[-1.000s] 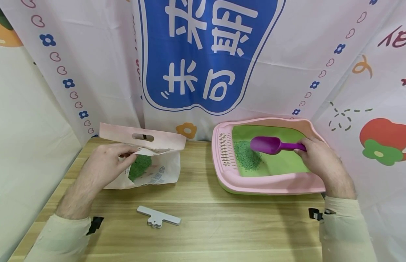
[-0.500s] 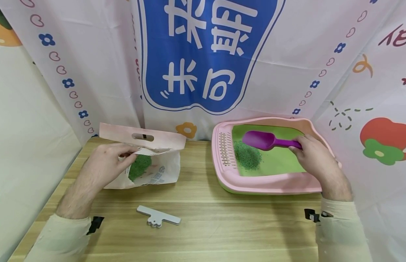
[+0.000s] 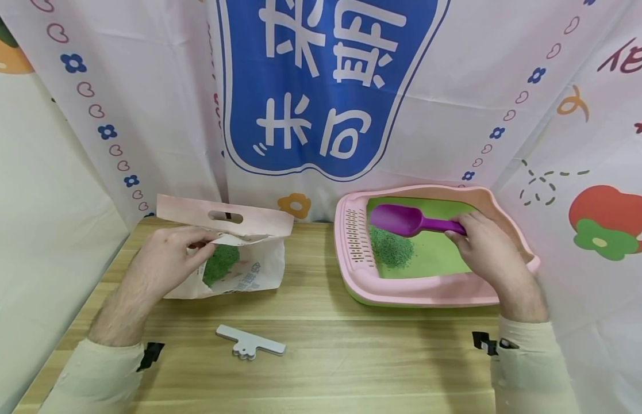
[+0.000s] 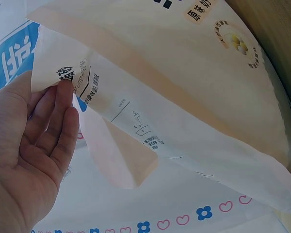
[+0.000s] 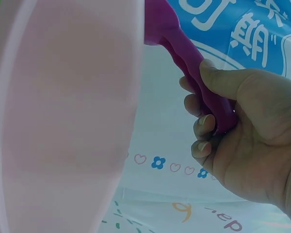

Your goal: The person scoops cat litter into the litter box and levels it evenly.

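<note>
My right hand (image 3: 488, 247) grips the handle of a purple scoop (image 3: 398, 220), whose bowl looks bare inside. The scoop hangs over a pink-rimmed litter box (image 3: 429, 292), above the left part of its green floor. A small heap of green litter granules (image 3: 393, 250) lies there, next to the slotted strip. On the left, my left hand (image 3: 168, 261) pinches the edge of an open white paper litter bag (image 3: 266, 264). Green granules (image 3: 221, 265) show through the bag's mouth. In the right wrist view the curled fingers wrap the scoop handle (image 5: 203, 80); the box wall hides most of the bowl.
A pale grey sealing clip (image 3: 250, 342) lies on the wooden table (image 3: 346, 368) in front of the bag. Behind the bag and box hangs a printed curtain (image 3: 321, 190), with more fabric at both sides. The bag's upright handle strip (image 3: 269, 218) stands close to the curtain.
My right hand has carried the scoop leftward across the box, and its bowl now sits nearer the slotted strip. The left hand, bag and clip have stayed in place.
</note>
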Tool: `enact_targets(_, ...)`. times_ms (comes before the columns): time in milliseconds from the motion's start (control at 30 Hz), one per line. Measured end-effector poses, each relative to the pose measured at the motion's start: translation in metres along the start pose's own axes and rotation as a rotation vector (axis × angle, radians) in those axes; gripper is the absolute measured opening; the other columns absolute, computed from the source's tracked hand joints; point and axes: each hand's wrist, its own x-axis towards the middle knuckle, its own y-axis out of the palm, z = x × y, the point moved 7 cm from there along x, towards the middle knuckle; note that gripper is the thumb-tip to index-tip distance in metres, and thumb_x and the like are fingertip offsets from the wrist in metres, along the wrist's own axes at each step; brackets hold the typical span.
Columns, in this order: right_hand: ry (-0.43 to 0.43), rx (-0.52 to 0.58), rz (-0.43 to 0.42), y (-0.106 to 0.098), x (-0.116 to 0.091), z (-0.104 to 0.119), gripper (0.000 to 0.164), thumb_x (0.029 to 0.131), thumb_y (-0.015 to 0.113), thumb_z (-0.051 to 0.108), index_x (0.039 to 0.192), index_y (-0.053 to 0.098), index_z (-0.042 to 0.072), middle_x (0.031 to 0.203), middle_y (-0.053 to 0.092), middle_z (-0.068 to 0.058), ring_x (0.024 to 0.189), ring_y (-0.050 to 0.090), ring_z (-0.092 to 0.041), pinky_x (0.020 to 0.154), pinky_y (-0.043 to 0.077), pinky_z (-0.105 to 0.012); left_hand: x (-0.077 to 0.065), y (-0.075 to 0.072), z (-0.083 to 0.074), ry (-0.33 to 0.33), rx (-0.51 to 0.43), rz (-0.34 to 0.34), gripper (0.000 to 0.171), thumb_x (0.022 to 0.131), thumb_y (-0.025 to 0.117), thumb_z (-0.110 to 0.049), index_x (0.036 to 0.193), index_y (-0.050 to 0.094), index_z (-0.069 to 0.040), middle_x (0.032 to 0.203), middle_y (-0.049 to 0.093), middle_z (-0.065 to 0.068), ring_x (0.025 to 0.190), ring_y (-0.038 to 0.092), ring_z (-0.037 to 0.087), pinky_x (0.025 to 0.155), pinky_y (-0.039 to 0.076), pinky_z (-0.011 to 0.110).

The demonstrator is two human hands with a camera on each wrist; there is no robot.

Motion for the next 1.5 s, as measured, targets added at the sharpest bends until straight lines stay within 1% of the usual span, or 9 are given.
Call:
enact_targets(67,-0.007,0.007,-0.001,0.0,0.0,0.005,0.025,0.117,0.072,0.015,0.13,0.074,-0.006,0.122,0.075,-0.027,0.109,0.071,-0.043,0.098,0.061,-0.068,0.0,0.0,0.0,-0.001,-0.001,0.0,0.021,0.101,0.09,-0.007,0.122,0.092,-0.01,0.117,0.091,0.018,0.091,0.089,0.037,0.076,0.073,0.057)
enact_targets(233,-0.027,0.01,-0.02,-0.002,0.0,0.018,0.024,0.117,0.072,0.015,0.13,0.074,-0.005,0.121,0.075,-0.026,0.111,0.071,-0.042,0.101,0.061,-0.067,0.0,0.001,0.0,-0.008,-0.008,0.003,0.021,0.101,0.09,-0.008,0.122,0.092,-0.01,0.118,0.091,0.018,0.091,0.09,0.035,0.076,0.073,0.056)
enact_targets(400,-0.046,0.02,-0.033,-0.004,-0.001,0.03,0.022,0.117,0.073,0.014,0.129,0.075,-0.004,0.116,0.075,-0.023,0.107,0.071,-0.039,0.098,0.062,-0.063,-0.001,0.001,0.0,-0.007,-0.008,0.001,0.021,0.101,0.091,-0.007,0.121,0.092,-0.009,0.117,0.091,0.019,0.091,0.09,0.036,0.075,0.073,0.056)
enact_targets(533,-0.049,0.035,-0.024,-0.003,-0.001,0.04,0.023,0.117,0.073,0.014,0.131,0.076,-0.003,0.115,0.075,-0.021,0.104,0.071,-0.037,0.094,0.063,-0.061,-0.001,0.001,0.0,-0.014,-0.01,0.005,0.02,0.101,0.091,-0.007,0.121,0.092,-0.009,0.118,0.091,0.019,0.091,0.09,0.036,0.075,0.074,0.056)
enact_targets(767,-0.05,0.056,-0.012,-0.001,-0.002,0.055,0.026,0.116,0.075,0.016,0.136,0.077,0.0,0.12,0.077,-0.019,0.108,0.073,-0.036,0.097,0.065,-0.062,-0.001,0.001,0.0,-0.017,-0.008,0.008,0.021,0.101,0.09,-0.008,0.122,0.092,-0.01,0.119,0.091,0.018,0.092,0.09,0.036,0.077,0.074,0.056)
enact_targets(1067,-0.086,0.051,-0.014,0.002,-0.003,0.075,0.025,0.114,0.077,0.014,0.135,0.078,0.001,0.117,0.077,-0.016,0.104,0.073,-0.034,0.095,0.066,-0.06,-0.001,0.001,0.0,-0.024,-0.001,0.024,0.02,0.103,0.088,-0.009,0.123,0.092,-0.01,0.121,0.091,0.018,0.093,0.09,0.036,0.078,0.074,0.057)
enact_targets(1200,-0.104,0.041,-0.016,0.005,-0.003,0.084,0.024,0.114,0.077,0.015,0.134,0.079,0.001,0.116,0.077,-0.014,0.103,0.072,-0.033,0.094,0.066,-0.059,-0.001,0.002,0.0,-0.03,0.0,0.025,0.02,0.103,0.089,-0.01,0.123,0.092,-0.01,0.121,0.091,0.018,0.093,0.09,0.036,0.078,0.074,0.057)
enact_targets(1433,-0.131,-0.039,-0.041,0.008,-0.005,0.099,0.026,0.112,0.08,0.019,0.135,0.081,0.007,0.112,0.078,-0.009,0.095,0.073,-0.03,0.084,0.064,-0.056,-0.001,0.002,0.0,-0.034,0.005,0.024,0.021,0.103,0.089,-0.01,0.123,0.092,-0.011,0.122,0.09,0.018,0.094,0.09,0.036,0.079,0.074,0.058)
enact_targets(1500,-0.139,-0.038,-0.038,0.01,-0.006,0.104,0.026,0.112,0.08,0.019,0.135,0.081,0.007,0.111,0.078,-0.008,0.095,0.073,-0.029,0.084,0.064,-0.055,-0.001,0.002,0.0,-0.036,0.006,0.026,0.021,0.103,0.089,-0.01,0.124,0.092,-0.011,0.122,0.09,0.019,0.095,0.09,0.036,0.079,0.074,0.058)
